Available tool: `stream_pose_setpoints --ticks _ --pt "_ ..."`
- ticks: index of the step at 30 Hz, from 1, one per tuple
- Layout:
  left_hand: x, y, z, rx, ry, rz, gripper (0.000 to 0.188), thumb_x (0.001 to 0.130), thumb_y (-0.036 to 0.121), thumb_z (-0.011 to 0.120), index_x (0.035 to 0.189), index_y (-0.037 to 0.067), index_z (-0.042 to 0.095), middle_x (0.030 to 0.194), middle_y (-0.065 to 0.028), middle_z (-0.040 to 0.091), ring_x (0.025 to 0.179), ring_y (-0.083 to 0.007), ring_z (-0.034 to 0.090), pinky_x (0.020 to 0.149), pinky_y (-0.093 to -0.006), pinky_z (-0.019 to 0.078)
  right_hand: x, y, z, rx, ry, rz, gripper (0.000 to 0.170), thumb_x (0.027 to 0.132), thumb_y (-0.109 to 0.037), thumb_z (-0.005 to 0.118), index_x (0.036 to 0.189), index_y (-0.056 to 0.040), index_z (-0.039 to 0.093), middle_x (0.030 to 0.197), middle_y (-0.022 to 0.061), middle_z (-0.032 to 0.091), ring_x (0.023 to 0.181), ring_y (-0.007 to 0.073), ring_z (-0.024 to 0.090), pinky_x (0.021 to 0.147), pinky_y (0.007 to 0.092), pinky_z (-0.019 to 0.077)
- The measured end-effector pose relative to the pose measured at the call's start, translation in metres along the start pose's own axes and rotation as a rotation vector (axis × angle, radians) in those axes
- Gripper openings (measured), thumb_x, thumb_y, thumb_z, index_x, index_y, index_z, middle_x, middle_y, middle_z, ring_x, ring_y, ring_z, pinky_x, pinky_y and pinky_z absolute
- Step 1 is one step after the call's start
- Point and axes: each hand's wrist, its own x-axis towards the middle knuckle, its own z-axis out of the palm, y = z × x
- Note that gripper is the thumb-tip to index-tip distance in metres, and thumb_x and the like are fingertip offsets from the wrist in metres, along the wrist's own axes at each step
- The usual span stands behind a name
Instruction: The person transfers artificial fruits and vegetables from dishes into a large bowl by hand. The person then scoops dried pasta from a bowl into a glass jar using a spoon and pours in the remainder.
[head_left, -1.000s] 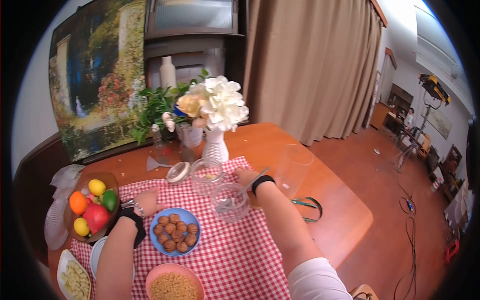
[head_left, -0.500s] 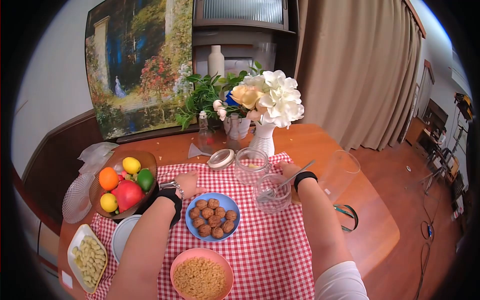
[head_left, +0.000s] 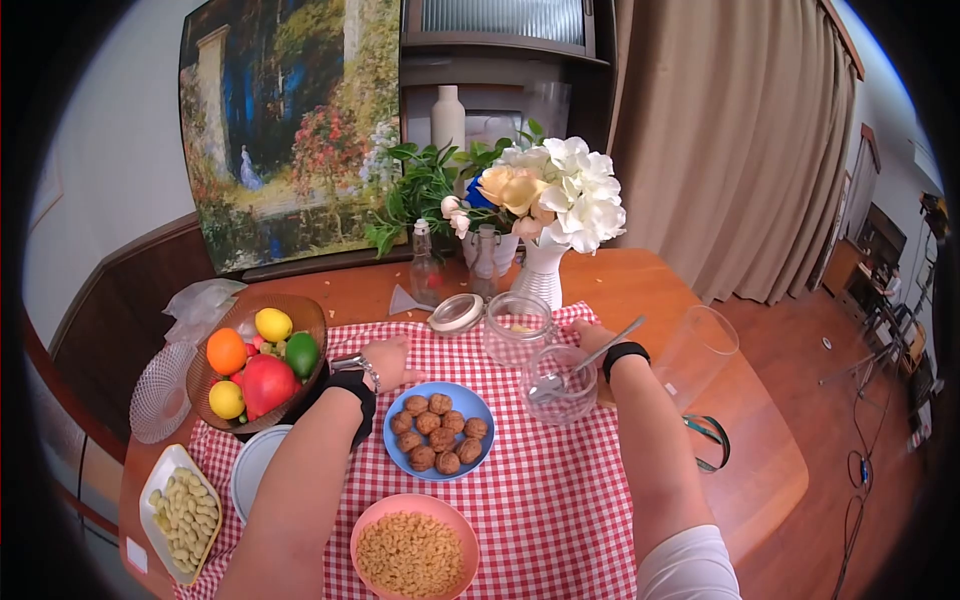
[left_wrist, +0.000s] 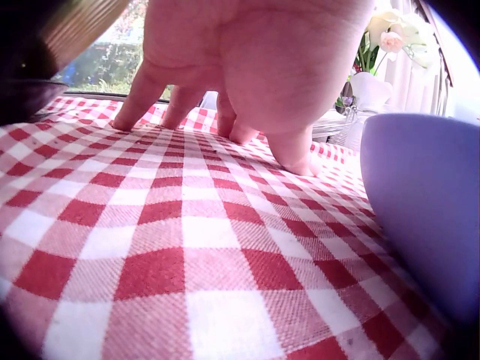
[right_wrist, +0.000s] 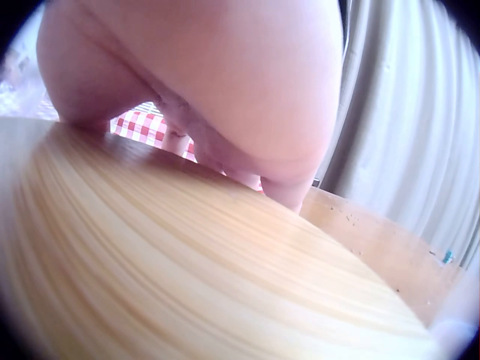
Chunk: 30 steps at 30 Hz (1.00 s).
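A red-and-white checked tablecloth (head_left: 540, 490) covers much of the table. My left hand (head_left: 388, 362) rests its spread fingertips on the cloth, between the fruit bowl and a blue plate (head_left: 402, 466) of walnuts. In the left wrist view the fingers (left_wrist: 139, 101) point down onto the checks. My right hand (head_left: 588, 338) reaches to the cloth's far right corner, beside two glass jars. The nearer jar (head_left: 560, 400) has a spoon (head_left: 605, 348) in it; the farther jar (head_left: 515, 345) stands behind. A pale wooden board (right_wrist: 187, 255) lies under the right wrist, partly hiding the fingertips.
Around the cloth are a fruit bowl (head_left: 315, 320), a pink bowl (head_left: 365, 575) of small yellow pieces, a white dish (head_left: 150, 500) of pale beans, and a jar lid (head_left: 457, 314). A flower vase (head_left: 543, 275) and a tall clear glass (head_left: 700, 350) stand behind and right.
The head view has turned left, so everything on the table appears farther right. Both hands keep about the same places on the cloth.
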Motion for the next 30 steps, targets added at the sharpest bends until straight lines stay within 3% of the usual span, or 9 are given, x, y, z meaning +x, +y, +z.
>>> stream_pose_setpoints --ticks 5,7,16,23,25,30 --pt "0.004 -0.003 0.002 -0.003 0.017 0.004 0.082 0.091 0.057 0.056 0.139 -0.008 0.045 0.147 -0.0237 0.043 0.134 -0.0331 0.046 0.111 -0.0382 0.0372 0.004 0.002 0.001 -0.001 0.009 0.008 0.083 0.073 -0.048 0.081 0.142 -0.0155 0.047 0.130 0.0232 0.059 0.123 0.0362 0.056 0.102 0.0415 0.0446" --pt "0.004 -0.004 0.005 0.002 0.024 0.008 0.082 0.091 0.058 0.056 0.139 -0.007 0.044 0.147 -0.0232 0.043 0.134 -0.0330 0.046 0.111 -0.0381 0.0373 0.002 0.000 0.000 0.025 0.020 0.024 0.082 0.070 -0.052 0.080 0.136 -0.0119 0.053 0.133 0.0176 0.059 0.131 0.0327 0.049 0.110 0.0383 0.0371" --pt "0.002 -0.003 0.001 0.009 0.028 0.010 0.085 0.090 0.060 0.055 0.140 -0.008 0.044 0.148 -0.0228 0.042 0.135 -0.0323 0.044 0.111 -0.0385 0.0374 0.003 -0.002 -0.002 0.051 0.020 0.034 0.081 0.068 -0.050 0.082 0.133 -0.0111 0.055 0.139 0.0164 0.054 0.131 0.0361 0.048 0.111 0.0402 0.0371" --pt "0.002 -0.002 -0.004 -0.003 0.003 0.003 0.084 0.092 0.059 0.054 0.141 -0.008 0.042 0.149 -0.0227 0.040 0.136 -0.0322 0.044 0.112 -0.0377 0.0363 0.006 0.002 0.001 0.082 0.050 0.014 0.078 0.069 -0.048 0.082 0.132 -0.0112 0.055 0.134 0.0160 0.058 0.132 0.0359 0.047 0.112 0.0398 0.0356" --pt "0.005 -0.004 -0.001 0.019 0.018 0.013 0.084 0.092 0.059 0.054 0.141 -0.008 0.041 0.149 -0.0230 0.040 0.136 -0.0321 0.043 0.112 -0.0376 0.0365 0.013 0.007 0.004 0.008 0.055 -0.021 0.083 0.072 -0.050 0.080 0.140 -0.0151 0.048 0.130 0.0231 0.059 0.124 0.0357 0.055 0.104 0.0406 0.0434" --pt "0.005 -0.006 0.002 0.011 0.031 0.021 0.083 0.092 0.058 0.054 0.141 -0.008 0.042 0.149 -0.0237 0.041 0.136 -0.0322 0.043 0.112 -0.0378 0.0368 0.008 0.002 -0.001 0.024 0.030 -0.007 0.083 0.073 -0.049 0.079 0.140 -0.0126 0.048 0.130 0.0223 0.059 0.122 0.0356 0.057 0.103 0.0404 0.0443"
